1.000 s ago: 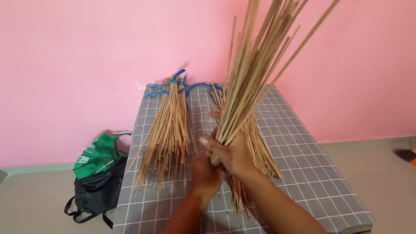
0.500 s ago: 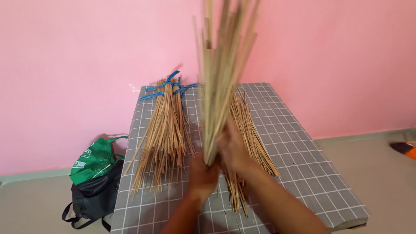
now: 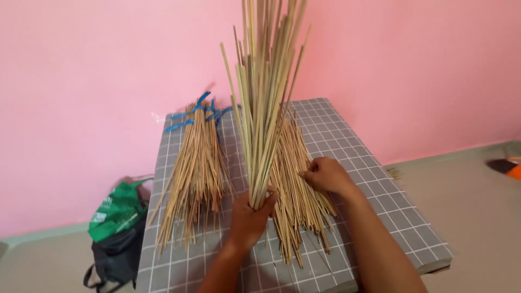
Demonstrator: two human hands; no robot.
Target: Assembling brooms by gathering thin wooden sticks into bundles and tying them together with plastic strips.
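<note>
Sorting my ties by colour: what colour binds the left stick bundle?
Blue ties, clearest in the head view.

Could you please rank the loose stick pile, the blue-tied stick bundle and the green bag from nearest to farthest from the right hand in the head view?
From the right hand:
1. Loose stick pile: under its fingers, mid-table.
2. Blue-tied stick bundle: lying on the table's left part.
3. Green bag: on the floor, left of the table.
</note>
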